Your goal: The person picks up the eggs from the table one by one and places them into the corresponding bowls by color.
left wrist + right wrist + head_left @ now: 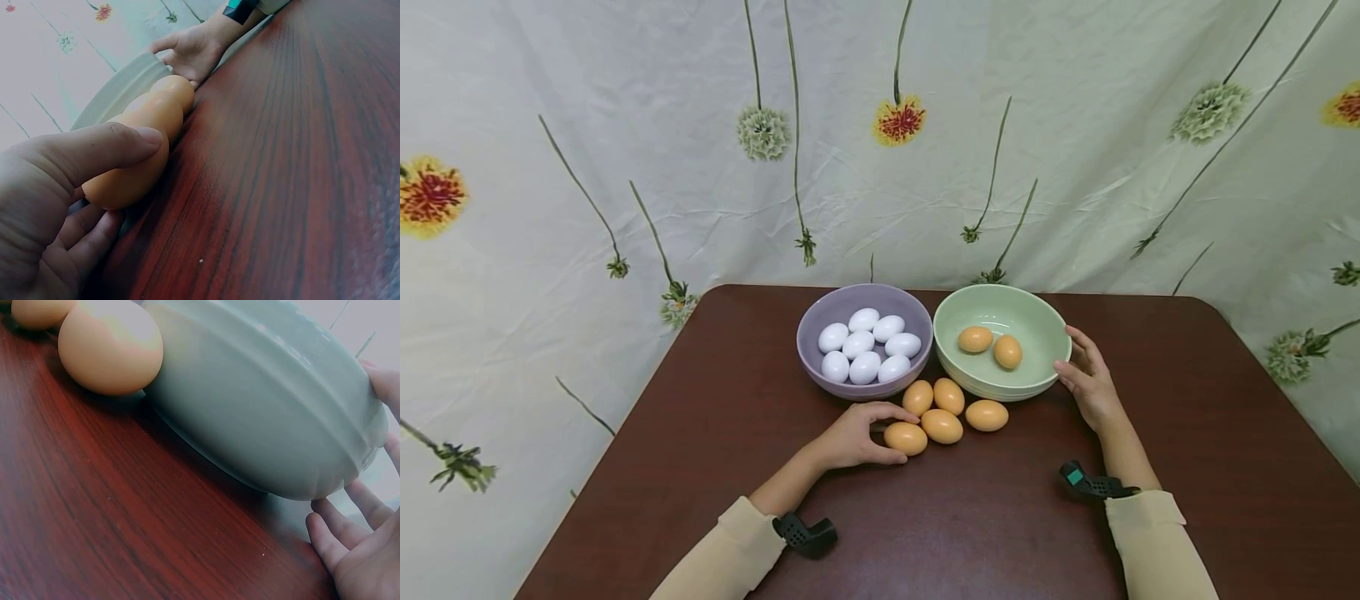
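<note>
Pinching a brown egg [906, 439] between thumb and fingers, it's the left hand [856, 437] at work! Just beyond its fingertips, four more brown eggs [942, 427] bunch on the table [1000, 517]; ahead of it, the purple bowl [808, 367] carries eight white eggs [858, 344]. And the right hand [1093, 390]? Fingers loosely spread, touching the green bowl [1037, 333] just to its left, two brown eggs [975, 339] inside!
</note>
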A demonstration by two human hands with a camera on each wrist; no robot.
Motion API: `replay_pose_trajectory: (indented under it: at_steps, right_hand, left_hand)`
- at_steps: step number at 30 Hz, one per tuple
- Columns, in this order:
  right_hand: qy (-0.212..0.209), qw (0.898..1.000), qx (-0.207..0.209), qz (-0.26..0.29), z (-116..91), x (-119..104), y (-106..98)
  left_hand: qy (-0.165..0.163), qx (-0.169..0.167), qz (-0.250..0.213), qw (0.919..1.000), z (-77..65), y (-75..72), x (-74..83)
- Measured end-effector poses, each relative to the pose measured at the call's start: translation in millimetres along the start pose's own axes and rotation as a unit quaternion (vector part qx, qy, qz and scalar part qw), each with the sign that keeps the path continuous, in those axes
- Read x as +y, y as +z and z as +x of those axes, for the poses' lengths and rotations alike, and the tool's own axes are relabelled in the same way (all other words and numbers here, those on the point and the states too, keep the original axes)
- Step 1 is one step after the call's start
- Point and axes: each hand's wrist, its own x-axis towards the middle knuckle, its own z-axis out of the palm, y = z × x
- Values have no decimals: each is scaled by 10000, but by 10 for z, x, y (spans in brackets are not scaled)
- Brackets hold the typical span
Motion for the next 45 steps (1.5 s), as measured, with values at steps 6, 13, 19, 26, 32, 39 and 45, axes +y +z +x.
replay_pose_trajectory:
  at_steps: [6, 13, 19, 26, 32, 39, 45]
  right_hand:
    - [18, 10000, -28, 36, -3, 8, -1]
    - [-25, 9999, -33, 105, -3, 3, -4]
    - [-51, 9999, -39, 105, -7, -9, -6]
    - [-49, 9999, -21, 85, -1, -5, -8]
    - [46, 9999, 26, 112, 8, 6, -4]
    - [81, 9999, 35, 95, 13, 12, -10]
    - [61, 9999, 48, 112, 20, 19, -13]
  left_hand:
    - [-42, 28, 5, 10000, -14, 10, -7]
    - [91, 34, 204, 9997, 2, -25, 39]
    - [340, 35, 232, 9991, 61, -87, 172]
    - [458, -56, 172, 9988, 194, -100, 307]
    - [295, -51, 13, 9996, 230, -148, 711]
    - [517, 7, 44, 9987, 321, -157, 845]
    - [725, -43, 14, 9974, 463, -139, 828]
